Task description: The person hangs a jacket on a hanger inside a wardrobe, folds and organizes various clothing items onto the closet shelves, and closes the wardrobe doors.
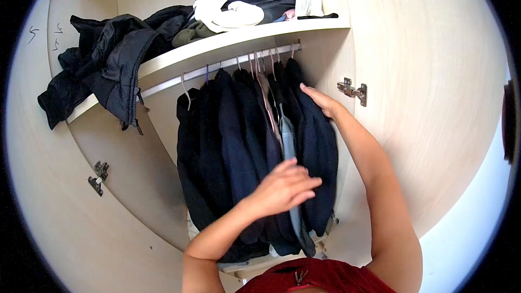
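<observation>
Now the dark jacket (316, 154) is hanging at the row's right end, left of and below your right grip (321, 101), which is touching its upper edge; whether those fingers are clasping cloth, you cannot tell. Its long axis is running roughly upright, shoulder up, hem pointing down. Your right grip is sitting nearer its shoulder; lower, your left grip (283, 188) is spreading loosely, holding nothing visible. Above that left grip, the grey-blue garment (287, 134) is showing; higher still, the rail (163, 84) is carrying hangers.
</observation>
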The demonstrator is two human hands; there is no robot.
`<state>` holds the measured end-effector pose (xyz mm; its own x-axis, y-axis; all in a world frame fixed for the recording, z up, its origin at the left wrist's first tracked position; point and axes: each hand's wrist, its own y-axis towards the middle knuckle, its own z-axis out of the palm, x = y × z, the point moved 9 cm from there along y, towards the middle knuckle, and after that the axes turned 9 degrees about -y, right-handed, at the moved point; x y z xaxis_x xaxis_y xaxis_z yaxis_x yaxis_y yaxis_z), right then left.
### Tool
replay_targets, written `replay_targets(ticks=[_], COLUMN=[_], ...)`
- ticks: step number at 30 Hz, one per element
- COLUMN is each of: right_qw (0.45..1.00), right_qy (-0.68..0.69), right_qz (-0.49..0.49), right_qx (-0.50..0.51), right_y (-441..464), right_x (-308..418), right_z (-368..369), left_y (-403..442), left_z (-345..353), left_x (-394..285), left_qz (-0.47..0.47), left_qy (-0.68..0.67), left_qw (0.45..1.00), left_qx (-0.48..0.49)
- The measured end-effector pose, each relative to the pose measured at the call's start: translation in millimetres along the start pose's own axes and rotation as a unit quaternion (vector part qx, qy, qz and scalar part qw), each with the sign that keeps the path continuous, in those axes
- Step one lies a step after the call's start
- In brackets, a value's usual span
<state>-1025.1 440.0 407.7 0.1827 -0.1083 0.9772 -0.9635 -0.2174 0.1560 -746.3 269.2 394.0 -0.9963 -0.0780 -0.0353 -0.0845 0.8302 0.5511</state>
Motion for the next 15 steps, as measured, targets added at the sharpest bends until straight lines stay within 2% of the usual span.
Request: replay_targets(ticks=[1, 4, 5, 6, 7, 8, 9, 12, 14, 15], right_qw=[0.999, 0.987, 0.995, 0.985, 0.934, 0.843, 0.809, 0.729, 0.506, 0.471], right_qy=[0.028, 0.143, 0.098, -0.052, -0.199, -0.337, -0.315, -0.342, -0.405, -0.419], right_qz=[-0.013, 0.056, 0.015, -0.050, -0.115, -0.175, -0.262, -0.398, -0.589, -0.601], right_qx=[0.013, 0.038, -0.029, -0.154, -0.273, -0.380, -0.422, -0.440, -0.483, -0.492], right_y=[2, -16, 10, 5, -14, -37, -61, -138, -191, -198], right_x=[-8, -17, -31, -12, 20, 57, 91, 182, 235, 258], right_z=[0, 15, -8, -29, -36, -33, -21, 30, 70, 80], left_y=[9, 32, 38, 43, 46, 47, 49, 58, 64, 67], left_z=[-24, -92, -114, -136, -155, -172, -188, -223, -237, -240], left_x=[-5, -15, -15, -18, -18, -13, -10, -2, 18, 26], left_qz=[0.019, 0.039, 0.038, 0.038, 0.027, 0.020, 0.013, -0.020, -0.039, -0.049], left_qy=[0.050, 0.194, 0.242, 0.295, 0.343, 0.387, 0.430, 0.525, 0.532, 0.534], left_qw=[0.997, 0.969, 0.952, 0.928, 0.903, 0.875, 0.848, 0.786, 0.789, 0.790], left_qx=[-0.049, -0.150, -0.185, -0.226, -0.259, -0.291, -0.311, -0.326, -0.306, -0.295])
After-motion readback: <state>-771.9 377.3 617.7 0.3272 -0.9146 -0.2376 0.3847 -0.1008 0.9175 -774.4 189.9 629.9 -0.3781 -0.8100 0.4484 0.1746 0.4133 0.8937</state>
